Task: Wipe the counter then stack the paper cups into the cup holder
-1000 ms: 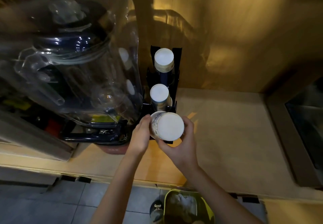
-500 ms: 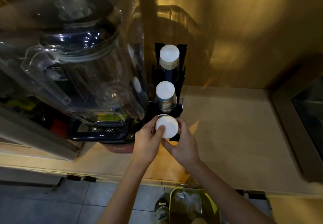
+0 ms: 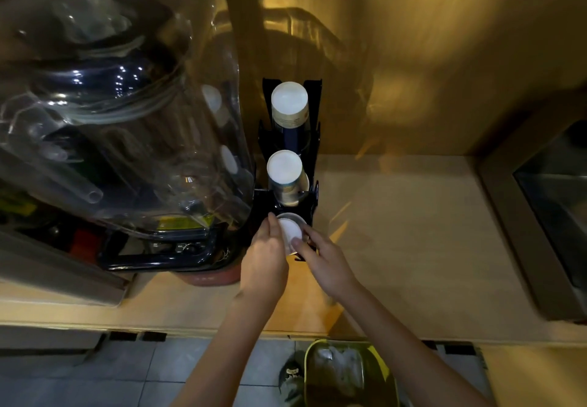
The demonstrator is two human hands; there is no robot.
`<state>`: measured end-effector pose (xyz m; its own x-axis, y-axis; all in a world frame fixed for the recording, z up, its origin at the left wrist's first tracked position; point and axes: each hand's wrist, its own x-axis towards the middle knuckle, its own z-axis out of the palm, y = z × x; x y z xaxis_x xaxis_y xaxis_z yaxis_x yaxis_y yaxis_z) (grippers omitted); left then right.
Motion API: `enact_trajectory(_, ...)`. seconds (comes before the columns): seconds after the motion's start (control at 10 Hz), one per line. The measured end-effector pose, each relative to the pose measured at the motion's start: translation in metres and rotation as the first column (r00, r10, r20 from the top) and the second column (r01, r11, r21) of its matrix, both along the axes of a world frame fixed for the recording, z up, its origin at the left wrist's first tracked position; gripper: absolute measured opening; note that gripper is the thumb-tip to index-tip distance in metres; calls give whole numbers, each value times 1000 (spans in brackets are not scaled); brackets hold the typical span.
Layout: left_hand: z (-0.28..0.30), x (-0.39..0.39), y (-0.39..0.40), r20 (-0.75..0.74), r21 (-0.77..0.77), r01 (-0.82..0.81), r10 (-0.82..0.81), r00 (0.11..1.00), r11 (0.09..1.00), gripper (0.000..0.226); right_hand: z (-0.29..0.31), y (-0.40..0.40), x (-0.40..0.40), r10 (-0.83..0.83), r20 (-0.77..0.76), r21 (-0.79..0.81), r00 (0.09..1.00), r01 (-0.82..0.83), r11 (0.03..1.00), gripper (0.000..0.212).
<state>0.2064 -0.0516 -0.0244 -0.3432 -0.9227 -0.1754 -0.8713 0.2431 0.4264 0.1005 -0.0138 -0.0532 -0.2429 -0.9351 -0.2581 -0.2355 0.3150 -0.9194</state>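
Observation:
A black cup holder [image 3: 313, 190] stands on the counter [image 3: 406, 232] beside a blender. Its far slot holds an upturned stack of paper cups [image 3: 289, 105] and its middle slot a second stack [image 3: 285, 173]. In the near slot sits a third paper cup stack [image 3: 290, 230], white bottom up, sunk low in the holder. My left hand [image 3: 265, 260] grips its left side and my right hand [image 3: 324, 262] holds its right side with the fingertips on the rim.
A large clear-domed blender [image 3: 120, 114] fills the left of the counter, touching the holder. A steel sink edge [image 3: 546, 216] lies at the right. A yellow-rimmed bin [image 3: 349, 375] and a shoe stand on the tiled floor below the counter's front edge.
The cup stack has gone from tilted above the near slot to upright and pushed down into it. Both hands followed it down and stayed on it.

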Motion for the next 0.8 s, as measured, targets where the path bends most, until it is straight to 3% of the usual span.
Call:
enact_trajectory(0.1,-1,-2,-8,24,-10,32,-31,999,999,64,2,-5,3,-31,-7,9,1000,31,999,36)
enact_trajectory(0.3,2,-5,-17,-18,-24,60,-61,998,998,60,3,-12,1,-117,153,74,981,106,992,32)
enact_trajectory(0.4,10,-4,-15,-69,-78,90,-95,993,993,55,7,-12,-8,-195,178,59,965,187,981,12)
enact_trajectory(0.5,30,-6,-14,-135,-229,89,-123,983,969,39,29,-12,-28,-282,207,-58,937,299,952,7)
enact_trajectory(0.6,64,-17,-23,-226,-277,110,-176,958,955,22,83,-6,-53,-324,328,-192,887,398,897,21)
enact_trajectory(0.7,111,-36,-42,-353,-329,92,-213,911,940,22,163,15,-81,-332,441,-435,834,522,734,23)
enact_trajectory(0.8,165,-50,-52,-491,-395,27,-235,839,918,20,250,62,-99,-190,590,-604,785,585,542,22)
